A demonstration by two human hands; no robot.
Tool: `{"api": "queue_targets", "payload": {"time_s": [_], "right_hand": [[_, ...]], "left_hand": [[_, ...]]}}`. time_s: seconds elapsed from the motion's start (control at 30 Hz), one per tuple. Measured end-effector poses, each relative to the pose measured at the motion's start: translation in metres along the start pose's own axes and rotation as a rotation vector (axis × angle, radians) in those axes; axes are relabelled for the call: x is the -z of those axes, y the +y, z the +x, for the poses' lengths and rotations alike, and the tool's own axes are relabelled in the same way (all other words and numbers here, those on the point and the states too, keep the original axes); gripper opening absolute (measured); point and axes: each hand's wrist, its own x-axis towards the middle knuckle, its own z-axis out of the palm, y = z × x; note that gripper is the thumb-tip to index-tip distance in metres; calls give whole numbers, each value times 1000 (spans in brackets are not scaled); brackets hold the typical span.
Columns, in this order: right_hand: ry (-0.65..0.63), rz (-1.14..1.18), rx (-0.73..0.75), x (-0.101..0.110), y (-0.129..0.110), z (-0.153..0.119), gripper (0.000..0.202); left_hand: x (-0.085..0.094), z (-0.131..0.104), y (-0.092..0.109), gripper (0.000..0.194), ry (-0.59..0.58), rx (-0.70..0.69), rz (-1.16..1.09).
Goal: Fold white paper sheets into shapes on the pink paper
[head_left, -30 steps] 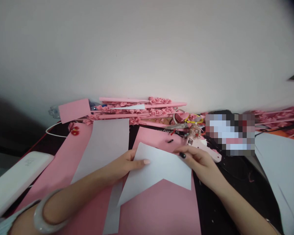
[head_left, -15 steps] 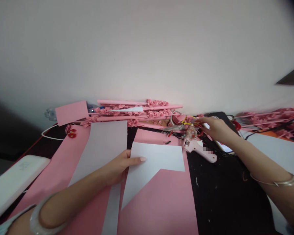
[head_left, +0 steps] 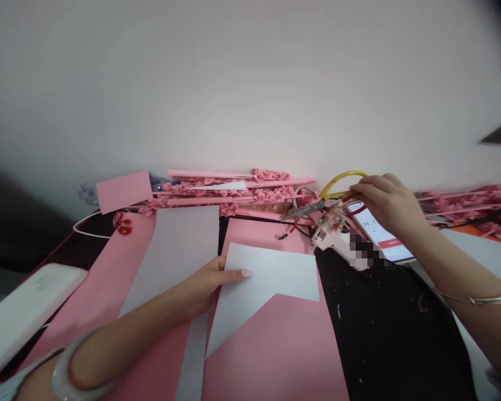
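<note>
My left hand point(head_left: 215, 281) is closed on a white sheet of paper point(head_left: 271, 273), its thumb on top and the other fingers beneath. The sheet has a slanted cut lower edge and lies over a large pink sheet point(head_left: 275, 351). On the right, my right hand point(head_left: 390, 200) grips the yellow handle of a pair of scissors point(head_left: 344, 176). Their grey blades point left, above a pink hot glue gun point(head_left: 338, 245) that lies on the black table. A red loop shows just under the fingers.
A lit phone point(head_left: 378, 231) lies below my right hand. Pink paper flower stems point(head_left: 271, 195) are piled along the wall. More white paper point(head_left: 183, 239) lies left of my left hand, and a white box-like device point(head_left: 33, 312) sits at far left.
My right hand has lifted and moved right, raising the yellow scissor handle. More of the phone screen now shows. My left hand keeps its hold on the white paper, almost unmoved.
</note>
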Motion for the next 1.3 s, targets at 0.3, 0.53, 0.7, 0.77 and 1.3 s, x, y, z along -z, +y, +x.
{"api": "queue_targets", "payload": {"time_s": [0.3, 0.53, 0.7, 0.77, 1.3], "right_hand": [[266, -25, -179, 4, 5, -1, 19], [261, -29, -406, 17, 2, -1, 23], [221, -37, -599, 34, -8, 8, 20], [122, 80, -738, 44, -19, 10, 18], [-391, 1242, -672, 63, -140, -16, 12]], "left_hand": [[-2, -1, 2, 16, -11, 7, -6], [-2, -1, 3, 16, -28, 3, -6], [-2, -2, 2, 21, 2, 8, 37], [-4, -4, 3, 22, 4, -1, 76], [-8, -11, 12, 29, 48, -202, 539]]}}
